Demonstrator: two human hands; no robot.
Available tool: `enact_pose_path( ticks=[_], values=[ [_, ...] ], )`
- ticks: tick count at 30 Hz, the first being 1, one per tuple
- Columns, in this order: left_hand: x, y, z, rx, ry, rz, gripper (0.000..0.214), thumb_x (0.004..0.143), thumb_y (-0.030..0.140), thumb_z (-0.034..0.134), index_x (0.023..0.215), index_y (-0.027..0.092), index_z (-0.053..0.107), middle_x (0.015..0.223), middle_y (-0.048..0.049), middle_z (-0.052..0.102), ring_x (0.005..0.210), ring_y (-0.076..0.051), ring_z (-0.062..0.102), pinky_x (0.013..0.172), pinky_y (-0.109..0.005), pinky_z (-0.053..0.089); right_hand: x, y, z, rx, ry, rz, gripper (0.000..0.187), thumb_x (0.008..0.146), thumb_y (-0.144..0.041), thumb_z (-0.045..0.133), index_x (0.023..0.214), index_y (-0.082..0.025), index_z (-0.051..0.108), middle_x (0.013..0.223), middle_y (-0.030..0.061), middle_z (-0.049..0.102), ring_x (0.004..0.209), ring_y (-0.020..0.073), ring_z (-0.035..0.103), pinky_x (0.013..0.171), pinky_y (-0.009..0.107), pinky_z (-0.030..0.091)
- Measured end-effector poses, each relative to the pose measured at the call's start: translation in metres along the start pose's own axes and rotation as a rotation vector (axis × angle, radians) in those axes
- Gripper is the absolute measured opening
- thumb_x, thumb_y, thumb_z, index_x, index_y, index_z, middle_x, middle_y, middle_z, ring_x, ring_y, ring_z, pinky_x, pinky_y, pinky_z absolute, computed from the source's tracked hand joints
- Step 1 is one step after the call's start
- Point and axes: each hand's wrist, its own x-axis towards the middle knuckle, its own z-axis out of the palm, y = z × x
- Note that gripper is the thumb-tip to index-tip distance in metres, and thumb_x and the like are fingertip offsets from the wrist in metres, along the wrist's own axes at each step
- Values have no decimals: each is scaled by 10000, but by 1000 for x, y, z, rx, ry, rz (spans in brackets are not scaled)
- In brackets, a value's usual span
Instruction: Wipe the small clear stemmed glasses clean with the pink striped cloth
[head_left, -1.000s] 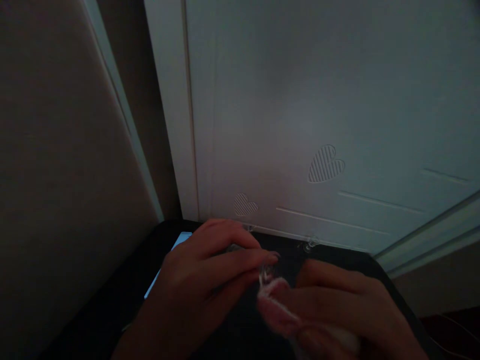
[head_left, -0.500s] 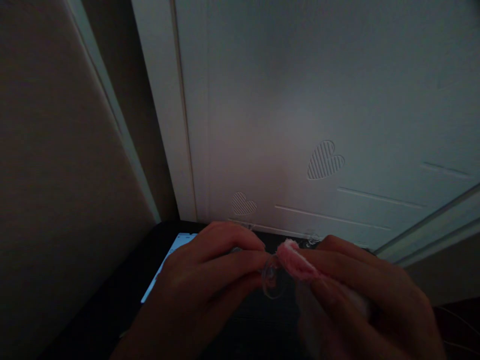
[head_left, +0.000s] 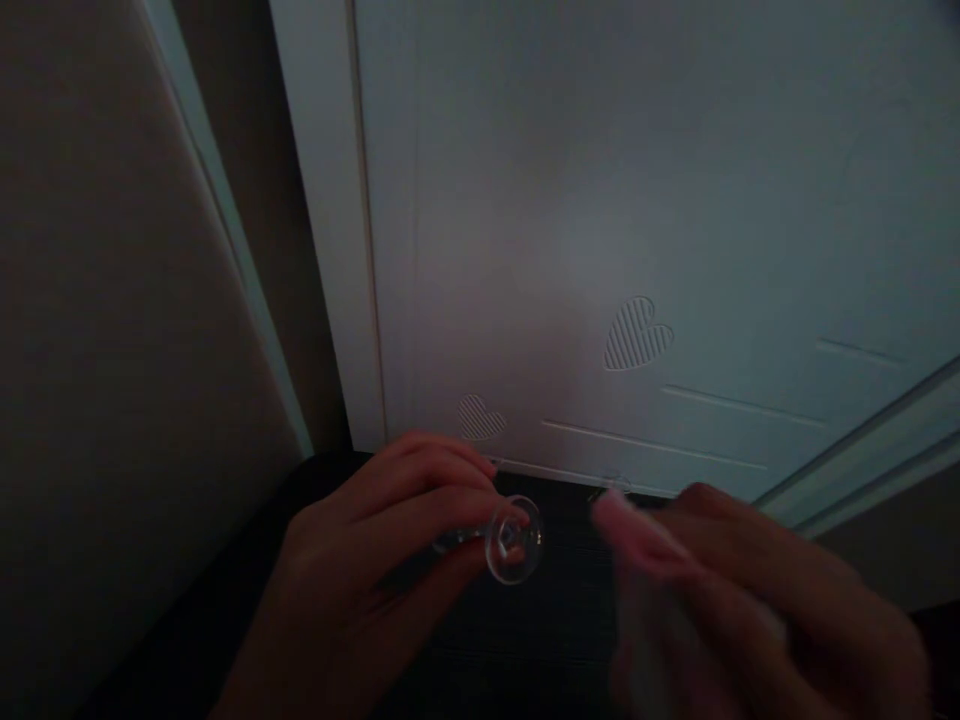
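Note:
A clear plastic suction cup (head_left: 514,540) is pinched between the thumb and fingers of my left hand (head_left: 390,540). Its round disc faces me, and a clear stem or hook part runs back into the fingers. My right hand (head_left: 780,590) grips a pink and white fuzzy cloth (head_left: 652,550), somewhat blurred, with a folded edge poking out past the fingertips. A gap separates the cloth from the cup. Beyond the hands, close to the door's bottom edge, lies another small clear piece (head_left: 616,486), too dim to make out fully.
A white door or panel (head_left: 525,220) with embossed striped hearts rises behind the hands. Under them is a dark surface (head_left: 517,640). A dim wall (head_left: 127,350) stands on the left, and a pale frame strip (head_left: 862,475) slants along the right.
My right hand has drawn the cloth away to the right, off the suction cup. My left hand has shifted left and turned the disc toward me. The lit phone-like screen is now hidden.

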Motion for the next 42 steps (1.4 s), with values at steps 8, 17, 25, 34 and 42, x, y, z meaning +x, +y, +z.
enact_pose_path(
  ticks=[8,17,25,34,42],
  values=[
    [-3,-4,1,-39,8,-11,107,812,250,613,892,310,651,942,39,635,913,-138,591,779,-205,472,0,-1,11,129,170,375,177,783,-377,588,817,-271,727,597,-11,537,494,126,528,368,215,381],
    [5,5,3,-62,-47,-18,136,769,138,664,844,250,655,893,35,628,890,-98,589,782,-154,463,13,-10,27,155,-115,177,171,805,-209,602,913,-245,729,660,-28,593,555,83,578,491,186,453],
    [5,3,2,-215,-33,-80,165,728,105,692,782,259,671,878,46,656,892,-111,614,789,-173,488,9,-8,24,112,-117,120,209,807,-209,596,958,-286,719,628,-30,568,529,96,544,452,206,414],
    [15,12,9,-58,84,-84,67,774,260,635,787,260,701,725,7,707,799,-185,664,657,-249,547,5,-6,19,79,-131,45,208,793,-188,606,946,-275,719,657,-17,625,553,111,572,455,208,446],
    [7,6,5,-158,73,-149,76,785,263,627,812,294,691,805,52,739,796,-166,684,677,-217,533,8,-6,18,107,-140,90,227,783,-179,583,929,-281,723,599,-8,571,478,123,553,407,229,427]
  ],
)
